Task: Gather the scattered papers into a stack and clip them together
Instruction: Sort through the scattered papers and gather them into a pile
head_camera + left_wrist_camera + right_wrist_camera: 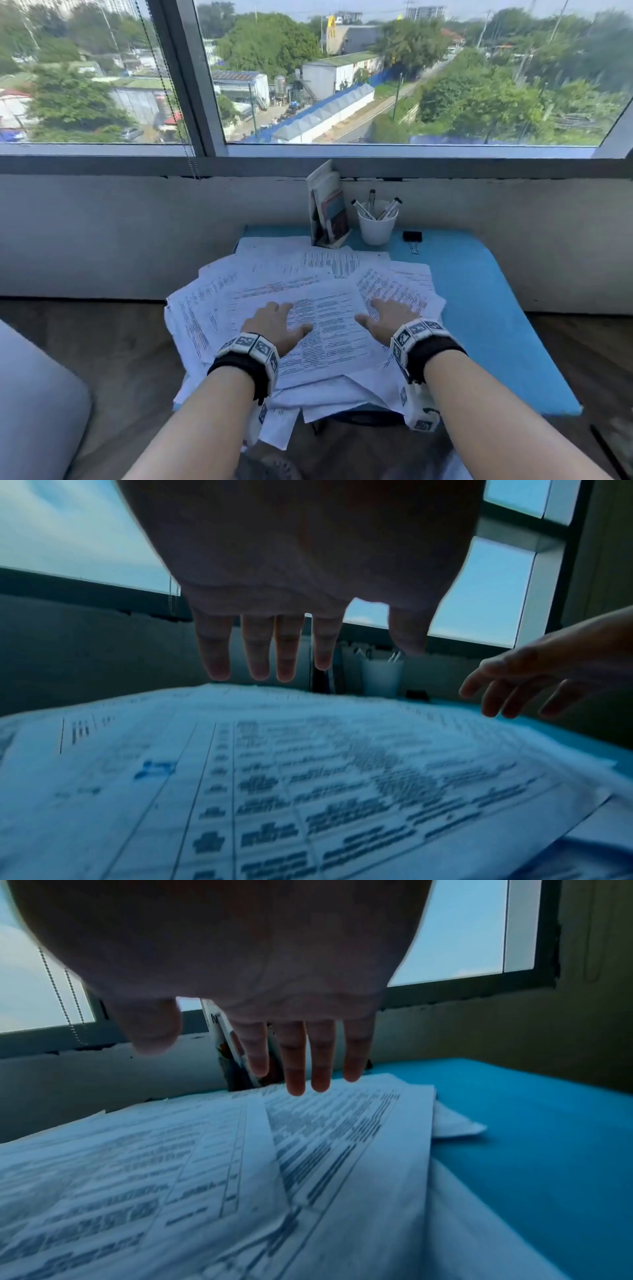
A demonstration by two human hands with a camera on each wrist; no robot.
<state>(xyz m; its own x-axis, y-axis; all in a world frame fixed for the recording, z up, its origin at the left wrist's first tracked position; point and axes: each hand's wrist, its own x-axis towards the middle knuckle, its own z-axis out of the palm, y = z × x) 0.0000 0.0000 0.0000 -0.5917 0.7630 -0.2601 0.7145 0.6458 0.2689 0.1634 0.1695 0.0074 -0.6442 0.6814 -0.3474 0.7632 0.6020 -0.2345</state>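
Nothing is stacked yet: we are spreading our left hand (274, 320) and right hand (388, 317), fingers straight and gripping nothing, over scattered papers (329, 270); the binder clip (412, 237) is lying untouched.

Your left hand (274, 323): bare, no glove or ring, forearm unsleeved. At its wrist, a black fabric band (239, 368) topped by a white ring of square blocks (251, 346) printed with black-and-white fiducial patterns. Your right hand (388, 320): same kit, black band (433, 353) and marker blocks (416, 330), with a white marked housing (421, 411) slung beneath the wrist.
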